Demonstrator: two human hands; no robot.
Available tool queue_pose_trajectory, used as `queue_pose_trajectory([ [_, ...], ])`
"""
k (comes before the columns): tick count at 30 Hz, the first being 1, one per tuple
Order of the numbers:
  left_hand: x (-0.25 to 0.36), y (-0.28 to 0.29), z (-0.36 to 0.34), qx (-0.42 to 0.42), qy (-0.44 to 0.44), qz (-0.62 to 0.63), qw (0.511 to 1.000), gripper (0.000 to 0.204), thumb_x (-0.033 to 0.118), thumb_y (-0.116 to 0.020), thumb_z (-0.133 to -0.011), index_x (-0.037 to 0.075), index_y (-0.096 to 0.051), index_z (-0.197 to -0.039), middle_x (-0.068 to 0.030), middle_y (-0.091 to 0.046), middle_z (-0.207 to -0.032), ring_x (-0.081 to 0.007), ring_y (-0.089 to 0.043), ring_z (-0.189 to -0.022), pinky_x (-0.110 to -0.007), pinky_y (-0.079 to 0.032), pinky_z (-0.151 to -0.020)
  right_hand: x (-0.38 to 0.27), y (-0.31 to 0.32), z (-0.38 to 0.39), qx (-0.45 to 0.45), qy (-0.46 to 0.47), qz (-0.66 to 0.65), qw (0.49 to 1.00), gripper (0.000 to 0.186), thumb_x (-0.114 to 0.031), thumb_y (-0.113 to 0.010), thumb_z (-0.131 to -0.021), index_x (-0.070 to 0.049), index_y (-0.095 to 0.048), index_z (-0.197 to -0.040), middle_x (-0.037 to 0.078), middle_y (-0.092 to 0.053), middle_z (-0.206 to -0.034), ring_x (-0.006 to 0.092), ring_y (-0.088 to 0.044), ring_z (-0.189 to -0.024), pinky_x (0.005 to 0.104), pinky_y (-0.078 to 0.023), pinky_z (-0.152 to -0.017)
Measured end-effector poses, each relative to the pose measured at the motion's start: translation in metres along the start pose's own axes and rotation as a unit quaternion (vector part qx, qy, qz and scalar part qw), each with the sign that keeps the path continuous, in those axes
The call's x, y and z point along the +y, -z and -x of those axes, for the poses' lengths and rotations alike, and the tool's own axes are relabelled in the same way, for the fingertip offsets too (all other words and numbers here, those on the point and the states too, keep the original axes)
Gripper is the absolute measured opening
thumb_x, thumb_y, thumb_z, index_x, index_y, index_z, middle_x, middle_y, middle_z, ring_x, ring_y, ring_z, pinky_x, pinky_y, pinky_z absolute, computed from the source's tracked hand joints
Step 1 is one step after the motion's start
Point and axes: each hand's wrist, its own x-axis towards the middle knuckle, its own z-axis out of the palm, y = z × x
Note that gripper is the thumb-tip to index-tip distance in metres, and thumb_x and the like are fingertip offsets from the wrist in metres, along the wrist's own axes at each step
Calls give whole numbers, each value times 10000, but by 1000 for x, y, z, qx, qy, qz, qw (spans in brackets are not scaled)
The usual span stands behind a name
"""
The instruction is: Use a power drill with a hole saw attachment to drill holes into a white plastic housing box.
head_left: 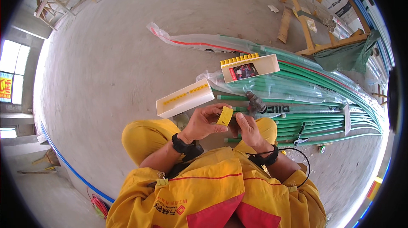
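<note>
In the middle of the view, my left hand (203, 122) grips a yellow toothed hole saw (225, 116). Just right of it, my right hand (250, 132) has curled fingers partly hidden behind the saw; what they hold is unclear. A dark drill (256, 104) lies just beyond my hands on green pipes (314, 124). Ahead-left is an open white case (169, 107) with a row of yellow spots inside; farther right, another white case (267, 64) holds a row of yellow pieces and a printed card.
I sit low on the concrete floor (114, 45). Clear plastic wrapping (168, 36) spreads over the pipes. Wooden trestles (310, 36) and white pipes stand at the back right, more timber frames (55, 0) at the back left. A blue pipe (72, 170) runs along the left, near a window.
</note>
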Motion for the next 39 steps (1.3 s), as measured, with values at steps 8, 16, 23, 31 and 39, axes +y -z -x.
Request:
queue_pose_trajectory([
  [8,2,-1,-5,56,47,-3,997,322,-46,-717,-763,-48,-597,-1062,-92,-512,-1266,-144,-549,-1061,-292,-483,-919,-2,-18,-7,207,218,114,947,221,-231,-549,-944,-12,-563,-924,2,-554,-691,83,-522,-633,225,-427,-590],
  [16,-1,-2,-7,67,37,3,997,306,-34,-727,-758,-54,-600,-1035,-82,-517,-1256,-149,-562,-1044,-290,-488,-921,20,-13,-16,156,129,58,977,250,-269,-538,-947,-20,-559,-955,15,-592,-749,106,-550,-664,227,-443,-613],
  [23,-5,-4,-8,75,52,-20,996,361,-2,-740,-760,-60,-598,-1086,-86,-539,-1235,-143,-578,-1021,-281,-495,-902,8,7,-13,28,-36,15,999,411,-364,-448,-985,3,-575,-850,8,-560,-689,111,-538,-662,261,-425,-604],
  [31,-10,-7,-2,143,128,-62,979,395,102,-778,-757,-56,-615,-1080,-64,-653,-1024,-110,-622,-895,-241,-520,-805,22,15,-22,93,342,385,852,201,-163,-610,-864,32,-569,-892,159,-574,-818,343,-544,-737,352,-450,-657],
  [39,10,-10,-4,4,86,-198,976,381,108,-797,-724,-42,-636,-1035,-102,-646,-1057,-134,-601,-971,-277,-498,-852,12,47,-12,-195,-60,-26,979,265,-223,-559,-938,24,-597,-1027,116,-637,-935,229,-622,-851,314,-487,-758],
])
